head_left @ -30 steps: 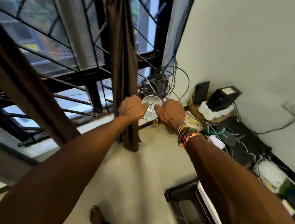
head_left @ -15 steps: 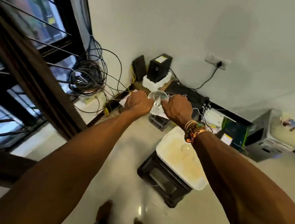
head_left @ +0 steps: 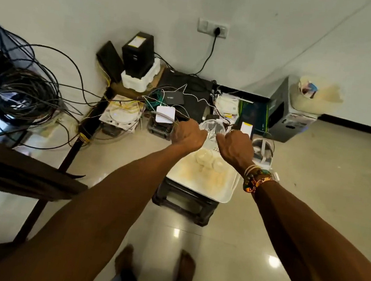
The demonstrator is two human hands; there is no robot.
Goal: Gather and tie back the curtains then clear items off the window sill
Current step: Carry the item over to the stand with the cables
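A clear plastic container hangs between both hands, held above the far end of a white tray. My left hand grips its left side and my right hand grips its right side, fingers curled under it. The tray lies on a black stool and holds a few pale round items. A brown curtain crosses the left edge, with the window frame behind it mostly out of view.
Coiled black cables hang at the left by the window. Routers, boxes and loose wires crowd the floor along the wall under a socket. A grey box stands to the right. My feet are on bare tile.
I turned right, away from the window. Both hands carried the clear container from beside the curtain to above the white tray on the stool.
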